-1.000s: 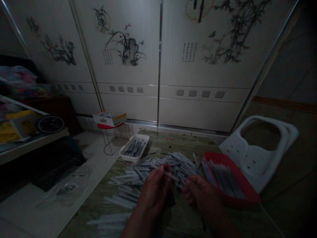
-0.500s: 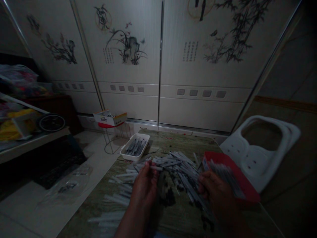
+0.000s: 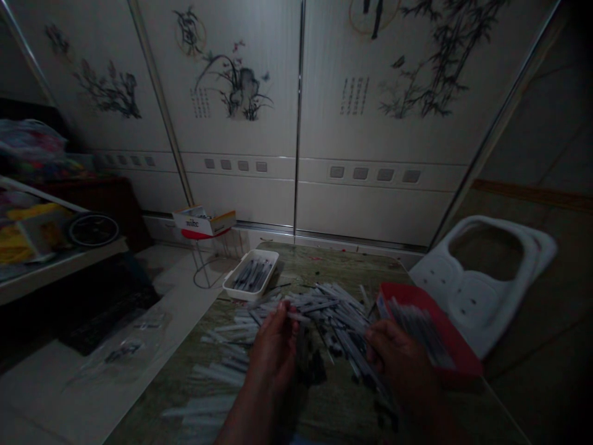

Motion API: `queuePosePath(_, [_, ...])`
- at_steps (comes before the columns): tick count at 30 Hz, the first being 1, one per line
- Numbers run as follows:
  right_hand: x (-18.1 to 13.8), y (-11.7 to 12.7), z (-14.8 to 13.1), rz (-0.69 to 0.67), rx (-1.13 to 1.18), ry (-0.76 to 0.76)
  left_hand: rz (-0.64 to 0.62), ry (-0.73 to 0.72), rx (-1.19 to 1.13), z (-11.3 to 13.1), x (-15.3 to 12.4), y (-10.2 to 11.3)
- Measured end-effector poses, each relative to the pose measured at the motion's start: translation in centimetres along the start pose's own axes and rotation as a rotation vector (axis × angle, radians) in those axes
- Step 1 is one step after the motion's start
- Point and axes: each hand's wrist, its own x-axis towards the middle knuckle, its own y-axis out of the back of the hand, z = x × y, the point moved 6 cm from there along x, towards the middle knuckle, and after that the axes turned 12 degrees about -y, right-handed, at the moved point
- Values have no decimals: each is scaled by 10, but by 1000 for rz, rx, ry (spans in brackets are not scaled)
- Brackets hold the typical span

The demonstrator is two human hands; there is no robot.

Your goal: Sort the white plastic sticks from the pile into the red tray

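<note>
My left hand is closed, pinching a whitish pen barrel between thumb and fingertips, pointing right. My right hand has its fingers pressed together at the right edge of the pile; what it grips there is too dark to make out. Between and beyond both hands spreads a loose pile of pens, pale tubes with dark parts. Small black pieces, perhaps caps, lie on the table between my hands. More pale tubes lie in bundles left of my left hand.
A white tray of pens stands at the table's back left. On the right is a red box holding pale tubes. Behind it leans a white folding chair. A shoe-type box rests on a red stool by the wardrobe.
My left hand has shifted very slightly right with the pen barrel, and my right hand slightly left. The whole view has moved a little; the pile looks the same.
</note>
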Motion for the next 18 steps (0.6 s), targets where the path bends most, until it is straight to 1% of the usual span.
queuePosePath(2, [0,-3,1,-6,-8,-7,-11,32,18,-6,-6,-3])
queuePosePath(5, [-3,-12,-1,-35,-36,34,-58,76,27,-15,-16,-7])
queuePosePath(9, [-9,-23,-7,-71,-92,90,-208,192,34,-30,-31,-15])
queuePosePath(11, [-10,-25,-6,-97,-99,67,-261,247,41,-34,-35,-18])
queuePosePath(12, [-8,-24,-5,-104,-95,51,-265,255,38,-34,-35,-18])
queuePosePath(13, [-7,-22,-3,-104,-93,38,-248,251,27,-33,-33,-18])
queuePosePath(15, [-2,-14,-1,-72,-106,34,-164,227,-22,-27,-27,-16])
queuePosePath(17, [3,-5,-1,-37,-185,69,-44,217,-101,-21,-19,-13])
queuePosePath(18, [5,-3,0,-43,-261,92,-10,218,-144,-18,-16,-12])
